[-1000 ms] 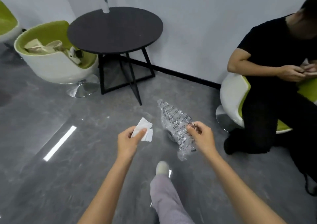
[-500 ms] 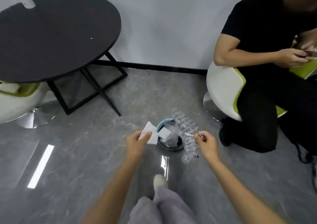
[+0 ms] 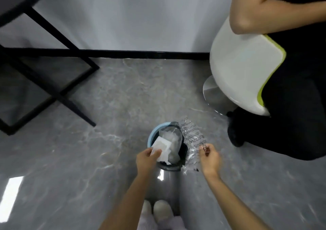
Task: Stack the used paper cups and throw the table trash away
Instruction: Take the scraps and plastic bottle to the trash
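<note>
Two hands had come up over the bin, which lay farther ahead a second before. The left hand pinched paper above its mouth; the right hand pinched clear plastic beside its rim. Dropping looked next.

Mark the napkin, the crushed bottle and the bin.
napkin [image 3: 163, 146], head view, middle of the white sheet.
crushed bottle [image 3: 191, 136], head view, clear ribbed body.
bin [image 3: 150, 138], head view, blue rim, left side.
</note>
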The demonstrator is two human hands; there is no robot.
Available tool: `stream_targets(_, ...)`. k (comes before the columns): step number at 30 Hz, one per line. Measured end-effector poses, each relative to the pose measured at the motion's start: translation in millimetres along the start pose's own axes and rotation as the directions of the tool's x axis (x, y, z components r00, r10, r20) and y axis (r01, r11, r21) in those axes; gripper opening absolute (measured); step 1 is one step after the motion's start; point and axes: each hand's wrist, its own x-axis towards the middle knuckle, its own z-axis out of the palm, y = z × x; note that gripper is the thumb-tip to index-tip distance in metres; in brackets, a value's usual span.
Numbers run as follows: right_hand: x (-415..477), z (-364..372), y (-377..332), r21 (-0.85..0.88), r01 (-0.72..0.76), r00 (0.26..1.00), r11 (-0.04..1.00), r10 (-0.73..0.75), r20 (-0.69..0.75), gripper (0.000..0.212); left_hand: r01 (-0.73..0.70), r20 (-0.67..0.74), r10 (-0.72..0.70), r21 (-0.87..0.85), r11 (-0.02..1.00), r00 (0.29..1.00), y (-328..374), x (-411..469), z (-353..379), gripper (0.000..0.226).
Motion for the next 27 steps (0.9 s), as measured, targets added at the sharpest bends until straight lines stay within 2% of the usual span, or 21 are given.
stream_targets(2, 19.3, 28.6, 18.8, -0.045, -0.014, 1.0, 0.999, 0.013, -0.024, 0.005, 0.007, -0.005, -0.007, 0.013, 1.0, 1.0, -22.2, 33.9, 15.7, 0.026)
stream_targets(6, 43.9, 73.5, 47.9, -0.077, -0.011, 1.0, 0.997, 0.011, -0.003, 0.011, 0.04, -0.004, -0.04, 0.054, 0.998, 0.999, -57.2, 84.3, 39.0, 0.028)
stream_targets(9, 47.6, 88.2, 52.0, -0.067, 0.016, 0.999, 0.998, -0.014, 0.039, 0.011, 0.082, 0.044, -0.083, 0.043, 0.996, 0.996, -70.0, 102.5, 46.0, 0.007)
stream_targets(11, 49.3, 89.7, 51.9, -0.081, 0.022, 0.999, 0.996, -0.019, 0.031, 0.011, 0.105, 0.078, -0.108, 0.045, 0.993, 0.991, -74.8, 110.1, 47.6, 0.032)
stream_targets(12, 50.5, 88.9, 51.4, -0.086, 0.02, 1.0, 0.996, -0.018, 0.022, 0.011, 0.108, 0.074, -0.112, 0.053, 0.993, 0.991, -73.7, 110.6, 46.7, 0.037)
stream_targets(16, 52.9, 81.6, 42.7, -0.056, -0.005, 1.0, 0.998, 0.005, 0.002, 0.009, 0.114, 0.039, -0.117, 0.069, 0.991, 0.992, -67.7, 109.5, 39.8, 0.028)
stream_targets(22, 38.5, 42.0, -7.4, 0.164, 0.001, 1.0, 0.986, 0.004, -0.025, 0.018, 0.075, -0.006, -0.075, -0.078, 0.994, 0.997, -24.4, 70.0, 9.5, 0.012)
stream_targets(27, 4.7, -10.4, -77.2, 0.333, 0.059, 0.993, 0.941, -0.088, 0.075, 0.026, -0.021, -0.023, 0.021, -0.04, 0.999, 1.0, 28.2, 21.3, -33.7, 0.015)
